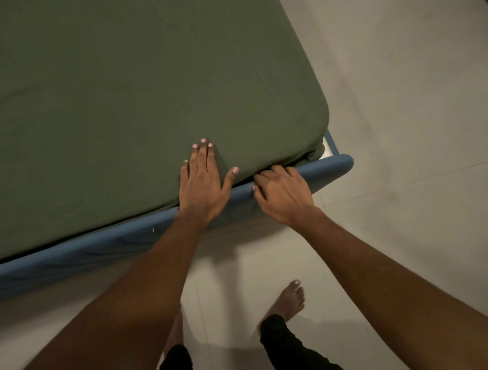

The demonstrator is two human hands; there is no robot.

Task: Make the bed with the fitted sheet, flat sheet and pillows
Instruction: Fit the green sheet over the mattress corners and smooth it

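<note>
Forearms (145, 280) fill the near frame, both reaching over the rail toward the bed's near right corner. Fitted sheet (114, 107), dark green, is on the mattress and covers all of the top that's in view; shallow creases, one long fold at far left. Left hand (200, 185): released, palm flat, fingers straight, pressing the sheet just inside the near edge. Right hand (281, 195): just beside it on the corner side, fingers curled into the gap between sheet edge and blue bed frame (96, 249). Fingertips are buried, so can't tell if it pinches the hem or only pokes it down. Key relation: the hem runs along the near edge, and the untidy bit lies to the right of the right hand, at the corner, where a white patch (326, 149) shows under bunched cloth. Right hand is nearer; my read is the next move works along the edge toward that corner. Hidden: the hem itself and the other corners; flat sheet and pillows not in view. Outward: pale floor (408, 142), bare foot (290, 301), dark trouser legs (278, 337).
</note>
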